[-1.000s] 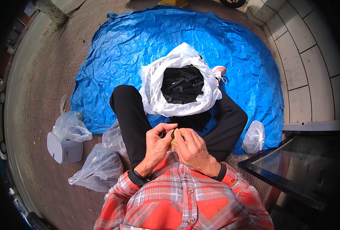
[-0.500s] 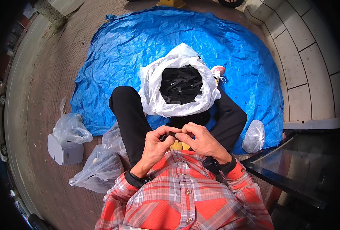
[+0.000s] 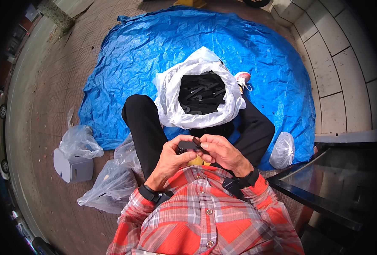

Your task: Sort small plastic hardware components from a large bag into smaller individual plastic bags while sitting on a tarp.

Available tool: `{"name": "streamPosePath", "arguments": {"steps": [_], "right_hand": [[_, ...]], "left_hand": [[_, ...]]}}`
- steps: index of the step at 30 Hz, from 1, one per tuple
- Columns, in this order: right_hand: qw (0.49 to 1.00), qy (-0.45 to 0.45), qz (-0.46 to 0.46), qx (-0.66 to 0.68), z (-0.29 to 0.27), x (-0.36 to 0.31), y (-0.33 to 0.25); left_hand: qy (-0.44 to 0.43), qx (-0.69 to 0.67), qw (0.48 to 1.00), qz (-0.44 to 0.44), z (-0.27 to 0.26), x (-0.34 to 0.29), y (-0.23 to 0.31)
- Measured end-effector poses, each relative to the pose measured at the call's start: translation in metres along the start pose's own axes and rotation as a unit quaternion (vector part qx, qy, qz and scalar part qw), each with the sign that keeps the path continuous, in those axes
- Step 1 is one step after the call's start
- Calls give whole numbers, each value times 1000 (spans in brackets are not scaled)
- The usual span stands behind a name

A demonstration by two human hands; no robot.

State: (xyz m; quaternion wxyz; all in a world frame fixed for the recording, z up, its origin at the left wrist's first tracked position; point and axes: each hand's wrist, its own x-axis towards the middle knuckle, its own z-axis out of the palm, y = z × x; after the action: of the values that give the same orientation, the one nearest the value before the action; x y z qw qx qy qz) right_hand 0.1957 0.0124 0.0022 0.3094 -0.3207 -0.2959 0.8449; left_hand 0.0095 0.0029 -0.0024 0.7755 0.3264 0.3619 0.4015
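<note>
In front of my belly, my left hand (image 3: 171,156) is closed on a flat black plastic piece (image 3: 187,145) with a rounded end. My right hand (image 3: 225,154) pinches a smaller dark strip (image 3: 196,143) that stands tilted against the right end of that piece. The two hands almost meet there, and the fingers partly cover how the parts join. Just beyond them, a white plastic bag (image 3: 167,106) sits open between my legs, its rim folded outward. Many similar narrow black pieces (image 3: 202,92) fill it. Something yellow (image 3: 195,161) shows beneath my fingers.
A crinkled blue tarp (image 3: 124,59) lies under the bag and my legs. On the left are a grey box (image 3: 79,170) and clear plastic bags (image 3: 107,189). A tied bag (image 3: 282,149) stands on the right, near a dark metal frame (image 3: 316,197) and a tiled wall (image 3: 324,76).
The flat black piece has turned into plain view between my hands. My right fingers have shifted and hold the dark strip upright against it. The bag stays in place.
</note>
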Motion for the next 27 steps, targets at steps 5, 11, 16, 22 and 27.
{"name": "streamPosePath", "arguments": {"steps": [5,11,16,22,27], "right_hand": [[1000,-16,0,-13,7,-5,-3],[995,-44,33,-86,10,-7,7],[979,47,-70,-184,26,-6,2],[992,25,-93,-85,25,-1,3],[988,91,-120,-41,32,-4,8]], "left_hand": [[-13,4,1000,9,-2,3,0],[-47,120,990,64,-17,3,-3],[-4,66,998,23,-18,1,-4],[12,33,999,26,-15,2,-10],[30,-23,999,38,-10,4,-12]]}}
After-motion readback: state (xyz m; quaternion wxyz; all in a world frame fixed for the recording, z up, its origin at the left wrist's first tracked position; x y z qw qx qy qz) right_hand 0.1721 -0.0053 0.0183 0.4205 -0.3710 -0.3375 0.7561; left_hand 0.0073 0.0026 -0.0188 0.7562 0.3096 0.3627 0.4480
